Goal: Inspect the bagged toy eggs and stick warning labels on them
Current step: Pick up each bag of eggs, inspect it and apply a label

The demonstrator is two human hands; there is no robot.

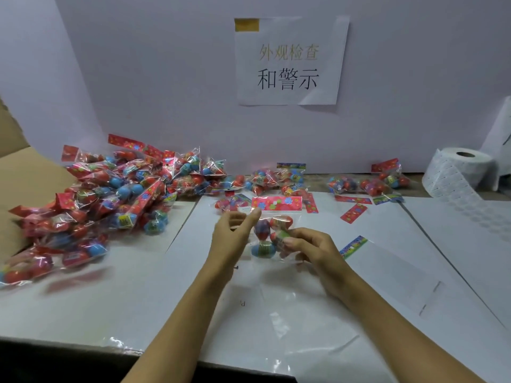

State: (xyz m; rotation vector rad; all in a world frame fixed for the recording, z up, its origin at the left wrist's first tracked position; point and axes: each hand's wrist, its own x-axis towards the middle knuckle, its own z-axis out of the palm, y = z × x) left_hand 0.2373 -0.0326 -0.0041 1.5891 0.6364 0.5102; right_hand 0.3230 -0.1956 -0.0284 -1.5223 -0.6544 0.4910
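A cardboard box stands at the far left edge. Beside it, a large heap of bagged toy eggs spreads over the white table, red and blue eggs in clear bags with red header cards. At centre, two bare hands hold one bag of eggs just above the table. The left hand pinches the bag's upper left edge between thumb and fingers. The right hand curls its fingers around the eggs from the right. Behind them, a few more bags lie along the wall, below a taped paper sign. At far right stands a roll of white labels, its strip trailing over the table.
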